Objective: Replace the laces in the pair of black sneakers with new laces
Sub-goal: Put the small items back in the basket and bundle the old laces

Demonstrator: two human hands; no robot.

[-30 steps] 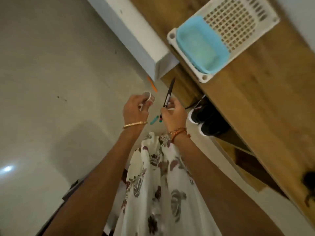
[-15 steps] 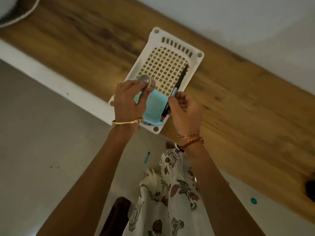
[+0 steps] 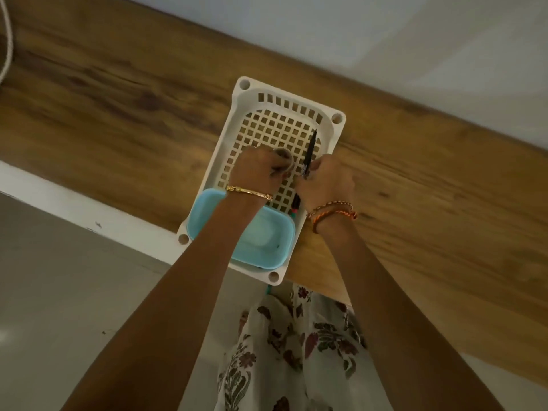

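Both hands over white basket (image 3: 234, 137) on wooden bench (image 3: 118, 114), frame centre. Left hand (image 3: 257, 167) curled round small roll (image 3: 283, 157), maybe tape. Right hand (image 3: 327, 185) grips black marker (image 3: 308, 155). Blue tub (image 3: 264, 235) in basket's near end. Sneakers out of view.

A small greyish roll (image 3: 284, 157), perhaps tape, sits pinched in the curled fingers of the left hand (image 3: 258, 169), above the middle of the white lattice basket (image 3: 235, 114); blur hides its detail. Just right of it, the right hand (image 3: 326, 185) grips a slim black pen (image 3: 310, 152) around its middle. The pen slants, its pointed end aimed far and slightly right, its near end poking out below the hand.
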